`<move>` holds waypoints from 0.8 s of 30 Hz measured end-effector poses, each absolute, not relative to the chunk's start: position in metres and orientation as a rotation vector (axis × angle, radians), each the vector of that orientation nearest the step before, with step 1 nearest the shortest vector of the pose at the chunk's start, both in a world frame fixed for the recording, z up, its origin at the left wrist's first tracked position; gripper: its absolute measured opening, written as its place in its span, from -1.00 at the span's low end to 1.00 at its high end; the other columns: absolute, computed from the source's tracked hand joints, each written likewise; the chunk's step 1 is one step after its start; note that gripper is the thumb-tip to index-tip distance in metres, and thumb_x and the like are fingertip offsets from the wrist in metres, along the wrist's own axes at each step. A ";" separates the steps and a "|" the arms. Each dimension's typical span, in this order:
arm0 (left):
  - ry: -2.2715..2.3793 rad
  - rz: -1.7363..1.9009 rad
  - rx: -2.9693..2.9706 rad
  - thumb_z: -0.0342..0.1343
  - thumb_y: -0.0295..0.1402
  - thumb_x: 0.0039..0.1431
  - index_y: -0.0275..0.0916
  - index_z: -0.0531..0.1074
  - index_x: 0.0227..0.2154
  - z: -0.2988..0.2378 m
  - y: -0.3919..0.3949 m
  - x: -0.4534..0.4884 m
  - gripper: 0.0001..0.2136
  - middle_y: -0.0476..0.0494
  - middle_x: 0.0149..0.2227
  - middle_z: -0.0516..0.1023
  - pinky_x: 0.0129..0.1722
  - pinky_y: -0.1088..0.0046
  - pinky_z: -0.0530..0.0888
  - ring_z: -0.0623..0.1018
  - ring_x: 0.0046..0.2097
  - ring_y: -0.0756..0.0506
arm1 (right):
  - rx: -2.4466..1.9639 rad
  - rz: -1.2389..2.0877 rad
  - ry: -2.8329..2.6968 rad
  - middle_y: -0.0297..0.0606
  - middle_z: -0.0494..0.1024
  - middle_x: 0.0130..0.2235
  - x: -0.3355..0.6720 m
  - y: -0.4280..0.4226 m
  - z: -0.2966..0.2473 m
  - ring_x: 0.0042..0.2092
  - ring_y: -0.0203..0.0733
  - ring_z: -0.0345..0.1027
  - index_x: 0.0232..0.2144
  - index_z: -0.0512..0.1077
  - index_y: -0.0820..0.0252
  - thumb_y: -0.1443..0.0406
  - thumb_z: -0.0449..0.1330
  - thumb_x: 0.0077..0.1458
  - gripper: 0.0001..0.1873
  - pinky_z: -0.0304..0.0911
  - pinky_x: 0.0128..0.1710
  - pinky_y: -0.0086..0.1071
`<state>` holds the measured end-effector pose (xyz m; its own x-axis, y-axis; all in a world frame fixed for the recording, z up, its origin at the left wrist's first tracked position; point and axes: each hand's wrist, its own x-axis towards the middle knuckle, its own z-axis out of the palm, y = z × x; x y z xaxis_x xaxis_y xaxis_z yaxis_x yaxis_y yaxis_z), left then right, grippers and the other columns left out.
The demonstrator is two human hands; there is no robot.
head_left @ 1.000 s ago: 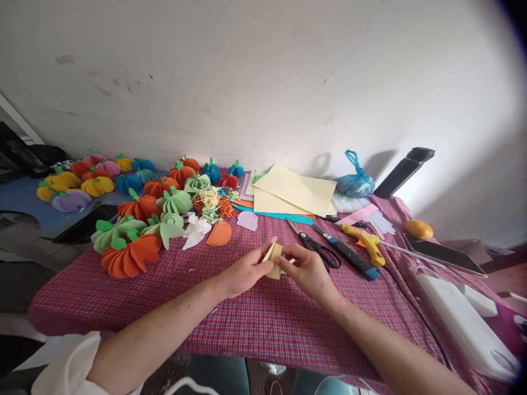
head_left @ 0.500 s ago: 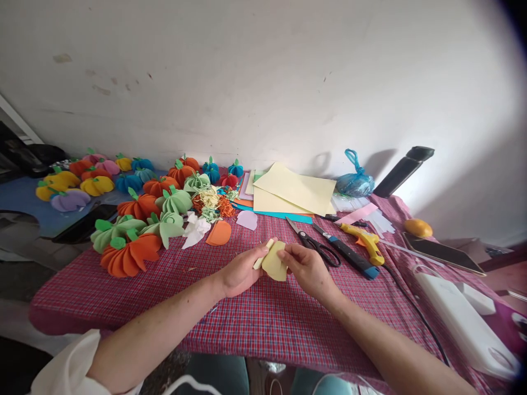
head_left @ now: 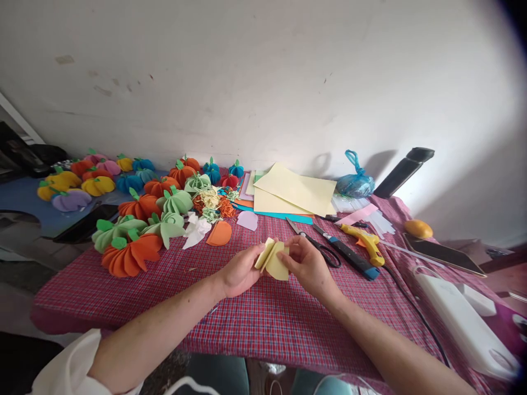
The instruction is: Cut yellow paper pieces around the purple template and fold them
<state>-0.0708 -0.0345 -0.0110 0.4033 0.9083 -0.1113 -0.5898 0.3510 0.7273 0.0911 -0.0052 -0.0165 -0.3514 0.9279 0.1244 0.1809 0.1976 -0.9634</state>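
Note:
Between my hands, above the front middle of the table, are pale yellow paper pieces with rounded edges, folded and fanned apart. My left hand grips their left side, thumb along the edge. The fingers of my right hand pinch the right-hand leaf. Part of the paper is hidden behind my fingers. Just beyond lie an orange paper cutout and a lilac paper cutout. Black-handled scissors rest close to my right hand.
Finished paper pumpkins crowd the left side, beside shredded paper. Yellow sheets are stacked at the back. To the right are a utility knife, a yellow glue gun with a cord, a phone and a white power bank.
The yellow paper leaves have spread further apart, with another fold showing between them. My right fingers have shifted slightly on the right leaf; both hands stay in nearly the same place.

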 end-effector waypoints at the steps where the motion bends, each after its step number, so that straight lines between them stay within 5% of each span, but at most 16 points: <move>1: 0.562 1.042 0.669 -0.12 -0.27 0.19 -0.30 0.32 0.00 -0.011 -0.034 -0.071 -0.63 -0.25 -0.08 0.45 -0.29 0.45 0.34 0.42 -0.09 -0.12 | -1.040 1.229 -1.685 -0.41 0.43 -0.52 0.091 -0.005 -0.017 -0.51 -0.31 0.30 -0.28 0.18 0.11 0.19 0.14 0.02 -0.76 0.21 -0.55 -0.48; 9: 0.665 1.092 0.773 -0.08 -0.27 0.17 -0.27 0.26 0.06 -0.013 -0.036 -0.073 -0.59 -0.23 0.01 0.40 -0.04 0.30 0.28 0.33 0.05 -0.17 | -1.101 1.045 -1.851 -0.32 0.46 -0.48 0.091 -0.007 -0.011 -0.49 -0.33 0.25 -0.39 0.44 0.20 0.19 0.11 0.04 -0.79 0.19 -0.51 -0.48; 17: 0.875 1.150 1.213 -0.05 -0.22 0.14 -0.14 0.26 0.06 -0.013 -0.037 -0.074 -0.60 -0.10 0.15 0.24 0.17 0.32 0.01 0.15 0.19 -0.12 | -1.065 1.002 -1.924 -0.27 0.49 -0.43 0.090 -0.009 -0.006 -0.45 -0.28 0.29 -0.37 0.48 0.22 0.16 0.12 0.03 -0.75 0.19 -0.49 -0.47; 24: 0.971 1.130 1.336 0.03 -0.25 0.09 -0.15 0.22 0.07 -0.008 -0.037 -0.075 -0.55 -0.18 0.07 0.33 0.02 0.30 0.25 0.34 0.03 -0.15 | -1.149 1.105 -1.838 -0.32 0.43 -0.50 0.092 -0.005 -0.008 -0.50 -0.34 0.20 -0.41 0.44 0.26 0.17 0.06 0.05 -0.73 0.12 -0.54 -0.50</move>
